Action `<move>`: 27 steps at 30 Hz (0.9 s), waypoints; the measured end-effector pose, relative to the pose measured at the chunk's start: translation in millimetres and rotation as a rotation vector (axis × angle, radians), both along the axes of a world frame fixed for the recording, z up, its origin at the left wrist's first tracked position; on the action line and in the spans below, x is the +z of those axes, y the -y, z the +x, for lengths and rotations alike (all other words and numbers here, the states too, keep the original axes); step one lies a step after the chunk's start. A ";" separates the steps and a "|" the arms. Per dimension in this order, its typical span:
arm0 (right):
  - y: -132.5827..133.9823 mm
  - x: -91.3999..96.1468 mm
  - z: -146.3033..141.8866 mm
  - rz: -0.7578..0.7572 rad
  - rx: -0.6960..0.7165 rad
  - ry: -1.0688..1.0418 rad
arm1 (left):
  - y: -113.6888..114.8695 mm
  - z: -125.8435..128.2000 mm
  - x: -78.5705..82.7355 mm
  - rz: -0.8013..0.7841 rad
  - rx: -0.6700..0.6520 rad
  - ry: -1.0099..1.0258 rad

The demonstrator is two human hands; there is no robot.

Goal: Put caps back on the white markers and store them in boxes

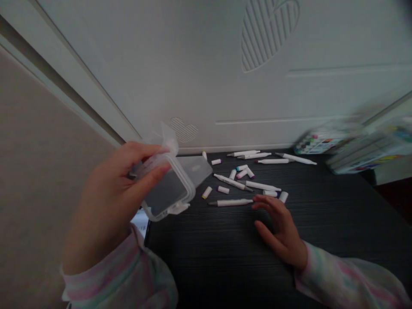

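My left hand (pixel 128 176) grips a clear plastic box (pixel 189 184) with a hinged lid, tilted above the left part of the dark table. Its fingers and thumb pinch the near side of the box. Over the table, my right hand (pixel 280 229) has its fingers apart and holds nothing. Its fingertips are beside the end of a white marker (pixel 231 202); whether they touch, I cannot tell. Several more white markers, such as one marker (pixel 264 186), lie scattered behind it. Loose marker caps (pixel 223 189) with coloured ends lie among them.
A phone (pixel 141 223) with a lit screen lies partly behind my left hand. Marker packs (pixel 322 139) and a clear case (pixel 363 150) stand at the back right of the table (pixel 206 257). A white panel (pixel 199 86) with heart reliefs rises behind.
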State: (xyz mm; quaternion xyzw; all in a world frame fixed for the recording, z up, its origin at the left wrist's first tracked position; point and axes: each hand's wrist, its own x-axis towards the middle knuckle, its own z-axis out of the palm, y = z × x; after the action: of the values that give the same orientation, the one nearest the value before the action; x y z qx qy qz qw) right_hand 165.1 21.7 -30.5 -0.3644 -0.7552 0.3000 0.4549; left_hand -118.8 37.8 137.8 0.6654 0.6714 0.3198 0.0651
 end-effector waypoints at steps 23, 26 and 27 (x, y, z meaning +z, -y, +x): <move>-4.0 4.9 -2.2 -0.028 -0.023 0.105 | -36.9 -12.3 -26.9 -0.213 0.317 -0.175; -4.6 4.7 -2.1 -0.034 -0.023 0.105 | -36.4 -9.8 -26.2 -0.214 0.311 -0.175; -4.6 4.7 -1.9 -0.035 -0.024 0.103 | -36.4 -9.1 -26.2 -0.213 0.309 -0.172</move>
State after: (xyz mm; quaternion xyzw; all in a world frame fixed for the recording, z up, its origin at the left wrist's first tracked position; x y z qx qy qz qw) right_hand 163.2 26.2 -25.8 -0.3962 -0.7679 0.2887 0.4123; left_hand -127.9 74.3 111.6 0.5687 0.7986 0.1950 0.0276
